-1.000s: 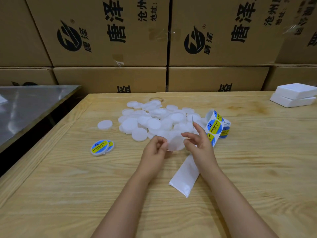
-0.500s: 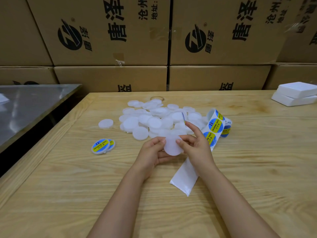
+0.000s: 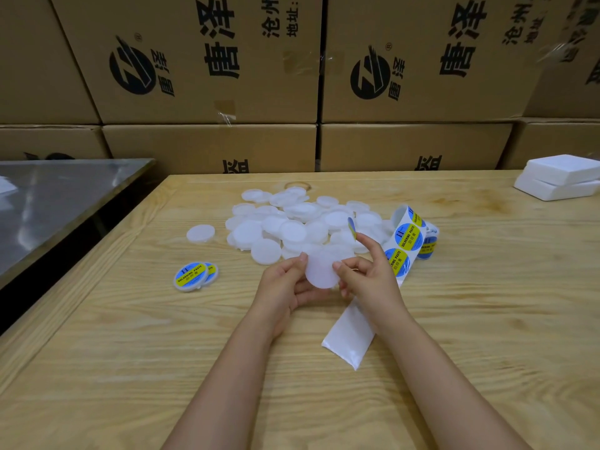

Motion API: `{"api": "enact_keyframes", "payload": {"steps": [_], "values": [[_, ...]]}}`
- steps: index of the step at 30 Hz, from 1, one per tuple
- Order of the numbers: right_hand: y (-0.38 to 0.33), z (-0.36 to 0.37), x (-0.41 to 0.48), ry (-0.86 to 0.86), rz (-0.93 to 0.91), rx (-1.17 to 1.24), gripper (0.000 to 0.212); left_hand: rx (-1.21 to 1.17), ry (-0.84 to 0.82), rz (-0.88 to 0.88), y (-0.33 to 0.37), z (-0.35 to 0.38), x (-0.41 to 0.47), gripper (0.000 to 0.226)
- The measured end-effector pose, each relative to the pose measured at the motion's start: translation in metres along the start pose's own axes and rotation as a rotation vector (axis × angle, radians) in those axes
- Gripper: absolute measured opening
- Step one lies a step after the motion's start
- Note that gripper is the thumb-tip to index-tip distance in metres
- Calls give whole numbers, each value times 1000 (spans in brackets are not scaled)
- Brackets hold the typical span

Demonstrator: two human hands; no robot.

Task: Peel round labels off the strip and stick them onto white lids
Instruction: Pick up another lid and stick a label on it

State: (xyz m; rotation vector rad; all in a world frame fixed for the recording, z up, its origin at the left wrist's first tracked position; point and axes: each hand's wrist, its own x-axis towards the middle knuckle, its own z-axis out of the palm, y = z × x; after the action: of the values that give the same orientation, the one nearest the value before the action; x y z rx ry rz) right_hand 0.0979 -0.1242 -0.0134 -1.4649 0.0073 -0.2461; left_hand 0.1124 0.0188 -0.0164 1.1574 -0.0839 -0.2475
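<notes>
Lid (image 3: 321, 269) is sitting gripped in left hand (image 3: 282, 287); right hand (image 3: 367, 274) is pinching label (image 3: 351, 227) at one o'clock; centring before pressing looks wise.

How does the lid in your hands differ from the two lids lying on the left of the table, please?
The held lid is plain white; the two left lids carry blue-and-yellow labels. The held lid is up between the left hand and right hand; the left lids lie on the table, one overlapping the other. All are round.
</notes>
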Motion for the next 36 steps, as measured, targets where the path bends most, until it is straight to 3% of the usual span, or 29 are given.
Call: {"api": "enact_keyframes", "payload": {"steps": [6, 11, 13, 21, 36], "values": [[2, 2, -1, 65, -34, -40, 58, -67, -25, -32, 2, -2, -1, 19], [-3, -7, 3, 288, -57, 8, 11, -68, 43, -23, 2, 0, -1, 16], [-6, -10, 3, 315, 1, 59, 4, -44, 63, -18, 2, 0, -1, 16], [-12, -11, 4, 144, 273, 274, 9, -7, 37, -16, 2, 2, -3, 18], [3, -4, 9, 103, 292, 141, 16, 24, 15, -31, 2, 2, -3, 19]]}}
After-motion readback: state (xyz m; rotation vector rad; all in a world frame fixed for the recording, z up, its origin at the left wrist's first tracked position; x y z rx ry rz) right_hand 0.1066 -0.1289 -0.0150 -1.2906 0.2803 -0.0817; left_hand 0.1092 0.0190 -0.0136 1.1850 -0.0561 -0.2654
